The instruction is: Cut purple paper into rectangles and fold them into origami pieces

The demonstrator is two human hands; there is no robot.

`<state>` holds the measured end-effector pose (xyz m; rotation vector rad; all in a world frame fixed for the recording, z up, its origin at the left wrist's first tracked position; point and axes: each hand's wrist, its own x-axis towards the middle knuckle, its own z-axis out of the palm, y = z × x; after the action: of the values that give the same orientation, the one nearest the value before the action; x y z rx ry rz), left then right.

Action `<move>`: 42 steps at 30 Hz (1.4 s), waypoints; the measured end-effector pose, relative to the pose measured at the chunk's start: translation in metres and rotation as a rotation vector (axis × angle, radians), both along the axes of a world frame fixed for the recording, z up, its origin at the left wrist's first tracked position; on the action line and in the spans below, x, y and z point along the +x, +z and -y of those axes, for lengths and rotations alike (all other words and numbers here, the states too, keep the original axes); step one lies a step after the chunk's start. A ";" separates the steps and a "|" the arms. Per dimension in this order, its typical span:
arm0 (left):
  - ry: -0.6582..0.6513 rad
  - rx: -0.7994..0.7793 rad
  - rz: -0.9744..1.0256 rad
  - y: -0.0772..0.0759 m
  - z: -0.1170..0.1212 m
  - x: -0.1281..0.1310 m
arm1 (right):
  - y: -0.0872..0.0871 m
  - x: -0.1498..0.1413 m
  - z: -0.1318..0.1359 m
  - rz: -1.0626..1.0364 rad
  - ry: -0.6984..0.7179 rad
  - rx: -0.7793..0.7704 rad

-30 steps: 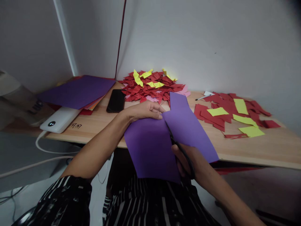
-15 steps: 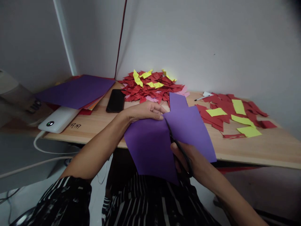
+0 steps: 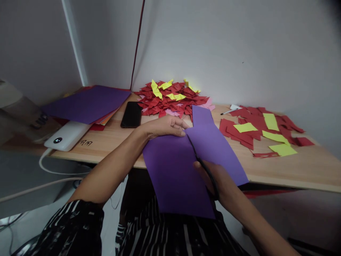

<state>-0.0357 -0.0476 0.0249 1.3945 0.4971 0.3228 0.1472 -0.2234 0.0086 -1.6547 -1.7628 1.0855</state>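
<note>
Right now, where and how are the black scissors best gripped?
By the handle, I'd say, coming from the near right, as the right hand does. The black scissors lie with the handle at the near end, while the blades point away along the purple paper toward the left hand, so the blade end looks the worse grip.

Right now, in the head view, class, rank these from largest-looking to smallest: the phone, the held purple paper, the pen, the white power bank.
1. Held purple paper
2. White power bank, even partly covered
3. Phone
4. Pen, a thin sliver by comparison
</note>
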 end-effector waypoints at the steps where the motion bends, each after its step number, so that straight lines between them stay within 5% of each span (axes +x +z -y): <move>1: -0.001 0.000 0.001 0.000 0.000 0.000 | -0.001 0.000 0.000 0.018 0.007 0.041; 23: -0.066 -0.001 0.050 0.002 0.002 -0.001 | 0.015 -0.004 -0.006 0.228 0.068 0.154; 35: -0.070 -0.013 0.054 -0.001 0.001 -0.002 | -0.004 0.001 -0.009 0.102 -0.008 0.117; 42: -0.073 -0.023 0.049 0.001 0.003 -0.001 | 0.012 -0.001 -0.005 0.178 0.071 0.167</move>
<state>-0.0371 -0.0502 0.0262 1.3754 0.4072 0.2905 0.1465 -0.2183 0.0204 -1.6399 -1.9798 0.8160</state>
